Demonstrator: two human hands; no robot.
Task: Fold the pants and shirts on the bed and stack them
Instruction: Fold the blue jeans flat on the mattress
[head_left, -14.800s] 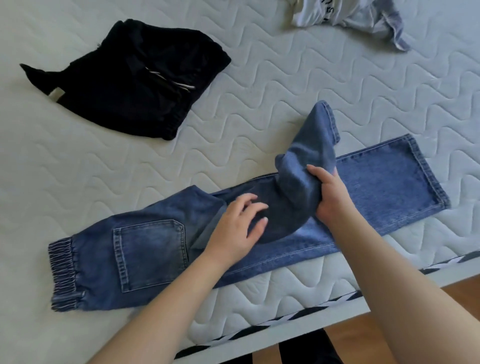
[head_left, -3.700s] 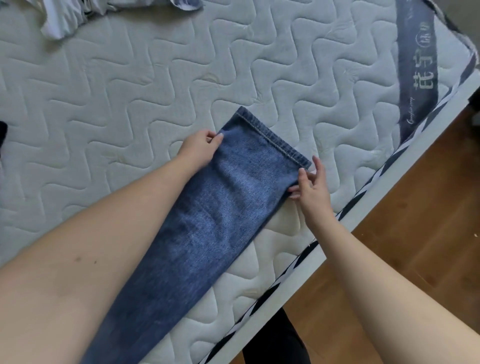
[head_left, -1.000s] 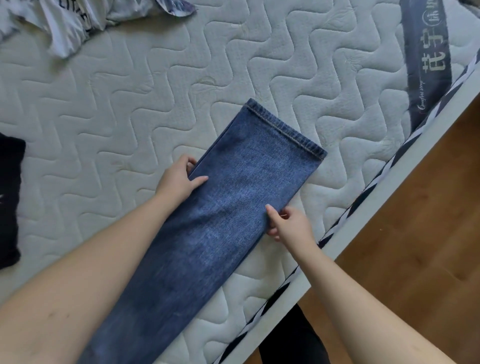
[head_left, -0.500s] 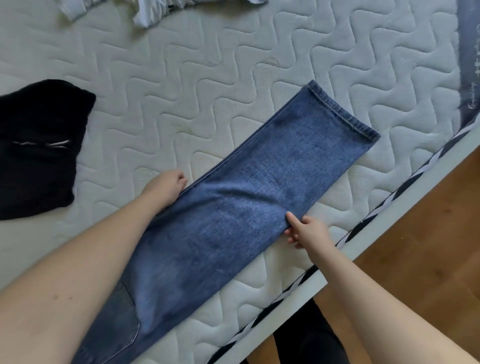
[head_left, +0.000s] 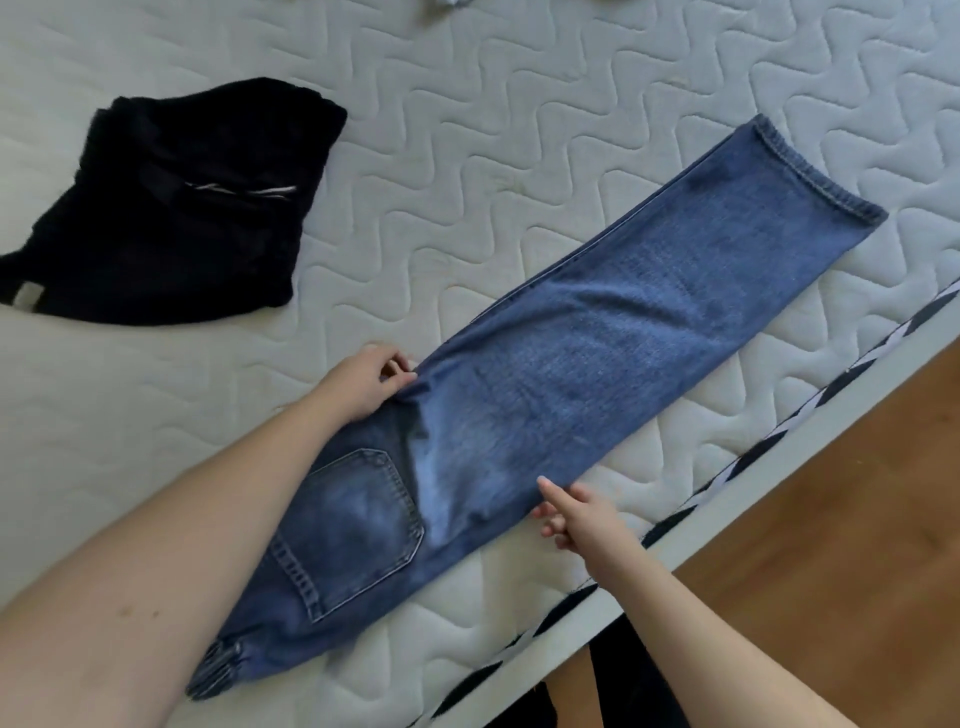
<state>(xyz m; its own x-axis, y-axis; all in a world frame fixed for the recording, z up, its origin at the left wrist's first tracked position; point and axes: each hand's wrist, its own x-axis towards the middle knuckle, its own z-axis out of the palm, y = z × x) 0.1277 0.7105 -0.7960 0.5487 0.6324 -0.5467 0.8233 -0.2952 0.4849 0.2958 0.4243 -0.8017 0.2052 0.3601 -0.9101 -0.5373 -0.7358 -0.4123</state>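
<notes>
Blue jeans lie folded lengthwise on the white quilted mattress, hem at the upper right, elastic waistband at the lower left, back pocket facing up. My left hand pinches the far edge of the jeans near the crotch. My right hand pinches the near edge opposite it, thumb on top of the denim. A crumpled black garment lies at the upper left. A scrap of light clothing peeks in at the top edge.
The mattress edge with its black-and-white striped piping runs diagonally at the lower right. Beyond it is wooden floor. Dark-clothed legs show at the bottom by the bed frame.
Both hands have slid along the jeans' edges from the hem end towards the seat. The view has shifted left, so the back pocket, waistband and the whole black garment now show.
</notes>
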